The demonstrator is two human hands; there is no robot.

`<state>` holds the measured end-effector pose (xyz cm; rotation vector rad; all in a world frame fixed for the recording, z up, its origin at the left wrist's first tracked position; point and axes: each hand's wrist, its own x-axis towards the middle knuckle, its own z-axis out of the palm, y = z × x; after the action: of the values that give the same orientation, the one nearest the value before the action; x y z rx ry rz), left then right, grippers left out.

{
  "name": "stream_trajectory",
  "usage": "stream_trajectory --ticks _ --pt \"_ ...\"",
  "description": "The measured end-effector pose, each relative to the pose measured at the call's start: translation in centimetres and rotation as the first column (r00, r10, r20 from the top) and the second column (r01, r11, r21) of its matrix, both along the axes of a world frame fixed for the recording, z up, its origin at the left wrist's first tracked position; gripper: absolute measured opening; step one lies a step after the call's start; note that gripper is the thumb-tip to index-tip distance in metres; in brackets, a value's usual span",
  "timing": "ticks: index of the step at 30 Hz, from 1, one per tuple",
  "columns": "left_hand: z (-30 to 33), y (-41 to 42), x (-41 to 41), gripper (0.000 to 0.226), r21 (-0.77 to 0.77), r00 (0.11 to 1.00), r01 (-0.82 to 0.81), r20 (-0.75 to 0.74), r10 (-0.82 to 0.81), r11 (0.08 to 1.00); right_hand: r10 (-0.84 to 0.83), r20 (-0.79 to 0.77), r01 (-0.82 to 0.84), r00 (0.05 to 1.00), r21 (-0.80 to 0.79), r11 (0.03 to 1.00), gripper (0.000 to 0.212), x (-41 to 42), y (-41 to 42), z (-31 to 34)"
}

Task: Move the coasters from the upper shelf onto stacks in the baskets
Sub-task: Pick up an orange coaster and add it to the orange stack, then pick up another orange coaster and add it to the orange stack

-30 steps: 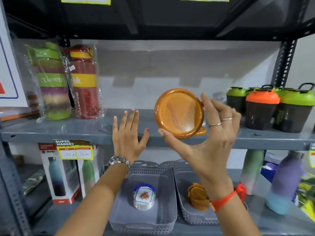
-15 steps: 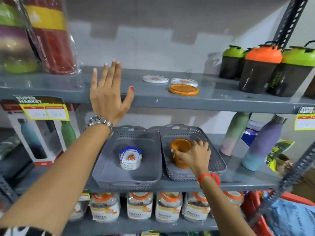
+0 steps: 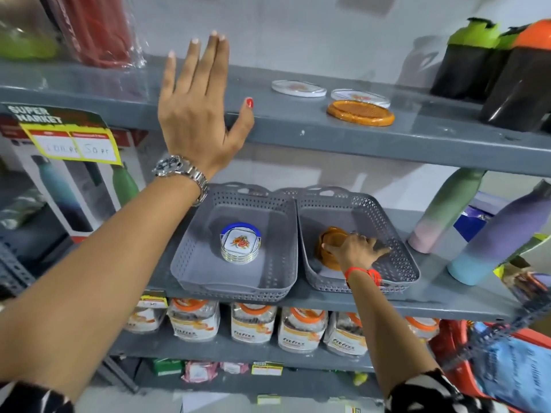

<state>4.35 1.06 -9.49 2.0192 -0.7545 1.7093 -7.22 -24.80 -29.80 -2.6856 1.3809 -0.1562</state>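
Observation:
On the upper shelf lie an orange coaster and two clear floral coasters. One shelf lower stand two grey baskets. The left basket holds a stack of white floral coasters. In the right basket is an orange coaster stack. My right hand rests against that stack, thumb on it, fingers spread to the right. My left hand lies flat and open against the upper shelf's front edge, holding nothing.
Shaker bottles with green and orange lids stand at the upper shelf's right end, wrapped bottles at its left. Pastel bottles stand right of the baskets, boxed bottles to the left. Jars fill the shelf below.
My right hand carried an orange coaster from the upper shelf down onto the orange stack in the right basket, and its fingers have now spread. My left hand stayed on the shelf edge.

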Motion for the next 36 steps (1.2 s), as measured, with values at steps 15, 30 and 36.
stream_trajectory --ticks 15,30,36 --pt "0.2 0.0 -0.3 0.066 0.003 1.0 -0.008 -0.016 0.008 1.0 0.106 0.516 0.033 0.85 -0.253 0.967 0.052 -1.3 3.8 3.7" --pt "0.8 0.2 -1.7 0.062 0.051 0.992 -0.024 -0.12 0.03 0.998 0.208 0.486 0.015 0.849 -0.416 0.909 0.084 -4.8 8.7 25.2" --pt "1.0 0.3 -2.1 0.062 0.055 0.986 -0.006 -0.164 0.015 0.998 0.197 0.474 -0.083 0.859 -0.251 0.965 0.072 -3.8 8.1 27.1"
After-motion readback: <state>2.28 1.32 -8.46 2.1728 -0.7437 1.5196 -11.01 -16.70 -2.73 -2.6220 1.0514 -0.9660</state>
